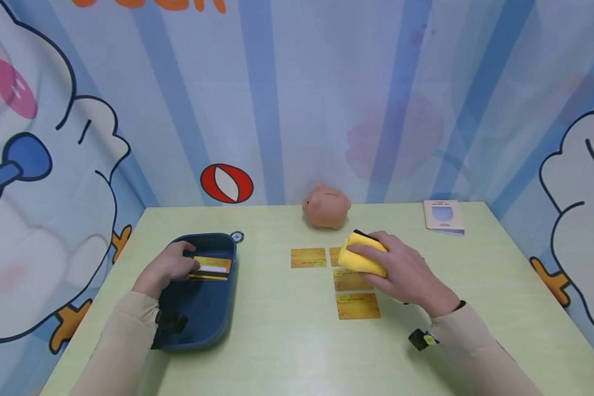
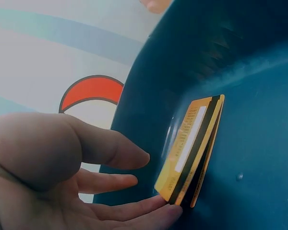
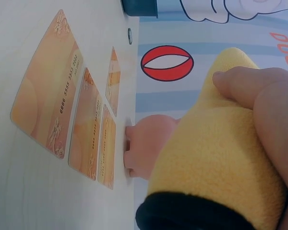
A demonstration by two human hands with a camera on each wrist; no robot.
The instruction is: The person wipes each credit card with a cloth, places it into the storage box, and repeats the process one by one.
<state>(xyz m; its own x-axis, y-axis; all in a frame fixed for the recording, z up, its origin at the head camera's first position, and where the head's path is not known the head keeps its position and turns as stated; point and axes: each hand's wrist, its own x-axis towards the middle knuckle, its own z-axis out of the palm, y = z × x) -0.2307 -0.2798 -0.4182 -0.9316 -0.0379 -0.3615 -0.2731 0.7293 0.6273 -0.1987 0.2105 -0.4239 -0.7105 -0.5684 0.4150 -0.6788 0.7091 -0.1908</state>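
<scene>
My left hand (image 1: pixel 170 265) reaches into a dark blue bin (image 1: pixel 193 330). Its fingers are fairly straight, with fingertips at the lower edge of a few golden bank cards (image 2: pixel 189 148) leaning at the bin wall; the thumb stands apart from them. The upper card shows its back, with a black stripe and white strip. My right hand (image 1: pixel 408 269) grips a folded yellow cloth (image 3: pixel 206 148) with a black border, raised over the table. Below and beside it, several golden bank cards (image 1: pixel 358 306) lie face up; the cloth and hand partly cover some of them.
A pink piggy bank (image 1: pixel 326 208) stands at the back middle of the table (image 1: pixel 277 352). A pale card sleeve (image 1: pixel 444 215) lies at the back right. A small round disc (image 1: pixel 237 236) sits by the bin's far right corner. A printed curtain (image 1: pixel 302 99) hangs behind.
</scene>
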